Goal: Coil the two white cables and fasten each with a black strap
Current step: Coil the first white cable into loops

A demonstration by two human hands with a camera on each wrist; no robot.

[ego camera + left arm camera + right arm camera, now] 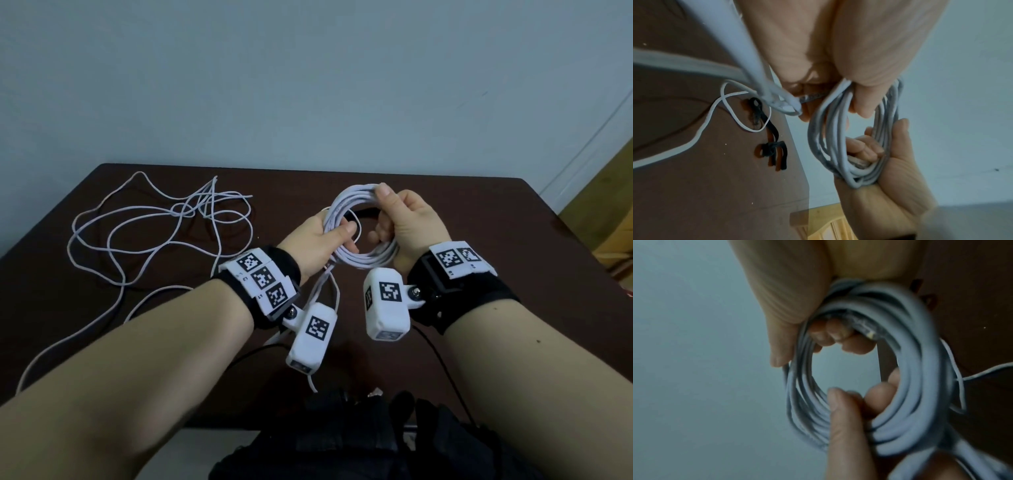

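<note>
One white cable is wound into a round coil (363,253) held in the air over the table's middle. My left hand (329,236) grips the coil's left side, thumb across the strands. My right hand (394,219) grips the right side, fingers curled through the ring. The coil (838,146) shows edge-on in the left wrist view and as a ring (910,386) in the right wrist view. A loose tail (322,291) hangs down from it. The second white cable (164,226) lies uncoiled on the left of the table. Two black straps (772,141) lie on the table beyond the coil.
The dark brown table (479,240) stands against a pale blue wall. A wooden chair (824,222) stands past the table's far right side. Thin black leads (442,359) from the wrist cameras cross the near edge, above dark cloth at the bottom.
</note>
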